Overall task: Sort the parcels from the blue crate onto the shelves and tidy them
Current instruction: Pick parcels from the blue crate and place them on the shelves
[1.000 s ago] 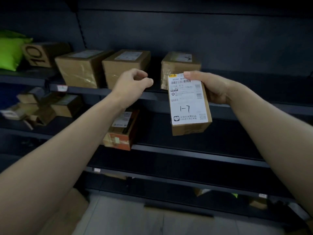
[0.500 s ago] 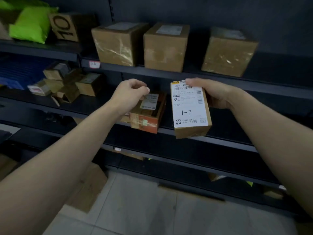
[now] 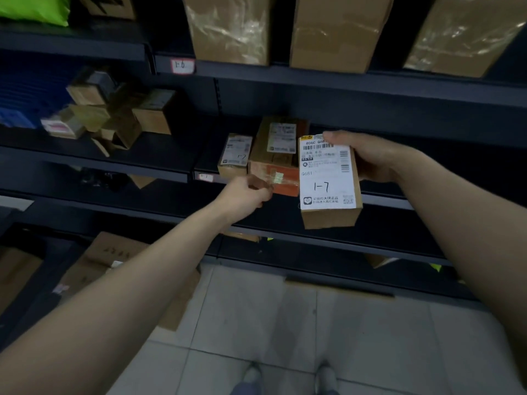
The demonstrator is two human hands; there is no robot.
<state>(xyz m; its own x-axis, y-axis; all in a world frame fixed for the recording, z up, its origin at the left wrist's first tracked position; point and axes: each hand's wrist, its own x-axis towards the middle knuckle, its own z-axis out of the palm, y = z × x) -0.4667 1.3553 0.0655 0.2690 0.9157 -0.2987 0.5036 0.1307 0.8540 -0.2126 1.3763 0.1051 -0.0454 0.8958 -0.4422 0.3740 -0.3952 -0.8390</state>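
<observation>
Brown parcel [image 3: 329, 192], white label; dark shelves [image 3: 342, 81]; green bag [image 3: 34, 8].

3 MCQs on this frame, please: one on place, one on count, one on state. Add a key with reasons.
1. Where is the parcel marked 1-7?
A. in the right hand
B. on the floor
C. on the top shelf

2. How many big brown boxes stand on the shelf tagged 1-6?
A. one
B. three
C. six

3. The left hand is:
A. gripping a parcel
B. flat on the floor
C. loosely closed, empty

Key: 1 A, fingers wrap its right side. 2 B, three stand side by side. 3 C, nothing shows between its fingers.
</observation>
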